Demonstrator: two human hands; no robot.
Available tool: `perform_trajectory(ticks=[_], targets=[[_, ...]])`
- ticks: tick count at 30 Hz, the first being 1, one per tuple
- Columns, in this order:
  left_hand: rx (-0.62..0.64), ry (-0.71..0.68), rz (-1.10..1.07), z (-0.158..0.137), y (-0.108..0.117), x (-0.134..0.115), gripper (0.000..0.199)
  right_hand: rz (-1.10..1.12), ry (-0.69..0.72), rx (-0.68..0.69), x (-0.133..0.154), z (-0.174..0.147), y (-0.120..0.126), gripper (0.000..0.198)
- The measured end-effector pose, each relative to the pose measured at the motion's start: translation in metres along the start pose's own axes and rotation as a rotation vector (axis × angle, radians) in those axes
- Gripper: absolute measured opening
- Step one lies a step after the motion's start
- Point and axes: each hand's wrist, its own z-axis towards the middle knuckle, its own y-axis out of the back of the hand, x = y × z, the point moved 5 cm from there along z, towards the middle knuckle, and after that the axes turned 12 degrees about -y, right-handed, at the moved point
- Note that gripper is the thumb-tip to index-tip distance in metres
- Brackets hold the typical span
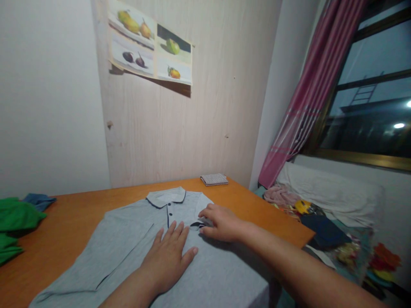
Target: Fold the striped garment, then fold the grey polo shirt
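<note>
Nearest, under both forearms: a grey polo shirt (128, 252), spread face up across an orange wooden table (80, 205), collar away from the body, hem hanging past the near table edge. Left hand (168, 256) open and flat, palm down on the chest of the shirt, fingers together and pointing away, thumb splayed to the right. Just beyond and to the right of it, almost touching: right hand (221, 222), partly curled, fingertips pinching a folded dark-trimmed sleeve edge (199, 223) of the same shirt, pulled inward over the body of the garment. Directly past the left fingertips: dark placket with two buttons (169, 209), then the collar (167, 196) with its dark trim, lying flat. Shirt's other sleeve stretched out to the left of the left hand, flat on the wood.

Far left of the left hand, at the table's edge: a heap of green cloth (14, 226), with a blue cloth (38, 200) just behind it. Beyond the right hand, near the far table edge: a small folded checked cloth (214, 179). To the right of the right arm, off the table and lower: a jumble of clothes (308, 214) on a white-covered surface. Farther still: a pale wood-grain panel with a fruit poster (150, 45) overhead, a pink curtain (308, 98) and a dark window (372, 102) up at the right.
</note>
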Motion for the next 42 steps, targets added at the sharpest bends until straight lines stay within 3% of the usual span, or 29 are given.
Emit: perform_trajectory(ticks=[2,4,9,11,13,16,20,23,27,31,36,42], targets=[[0.001,-0.001,-0.004,-0.001,0.001,-0.001,0.080,-0.105,0.037,0.022,0.010,0.005,-0.011,0.035],[0.005,0.001,-0.005,-0.001,0.002,-0.001,0.080,-0.124,-0.014,0.017,0.008,0.012,-0.020,0.024],[0.000,-0.002,-0.013,-0.002,0.000,-0.001,0.081,0.298,-0.307,-0.173,-0.024,0.031,-0.022,0.012],[-0.004,-0.002,-0.014,-0.001,-0.001,0.000,0.081,0.510,-0.361,-0.190,-0.035,0.034,-0.022,0.018],[-0.007,-0.003,-0.016,-0.001,-0.002,0.000,0.081,0.654,-0.360,-0.110,-0.040,0.036,-0.023,0.029],[-0.009,-0.003,-0.019,-0.001,-0.003,0.000,0.080,0.708,-0.391,-0.052,-0.049,0.040,-0.021,0.039],[-0.010,-0.006,-0.016,0.000,-0.003,0.001,0.080,0.558,-0.423,-0.179,-0.062,0.049,-0.013,0.037],[-0.007,-0.006,-0.010,0.001,-0.005,0.002,0.080,0.353,-0.332,-0.190,-0.059,0.054,-0.016,0.037],[-0.009,-0.002,-0.011,0.002,-0.008,0.003,0.078,0.137,-0.198,-0.013,-0.052,0.045,-0.042,0.054],[-0.014,0.000,-0.018,0.001,-0.006,0.002,0.078,0.021,-0.204,0.145,-0.054,0.032,-0.062,0.073],[-0.003,0.009,-0.020,0.001,-0.002,-0.001,0.077,0.016,-0.232,0.213,-0.057,0.035,-0.062,0.078],[0.008,0.018,-0.030,0.000,-0.004,0.001,0.076,-0.023,-0.314,0.205,-0.062,0.034,-0.062,0.083]])
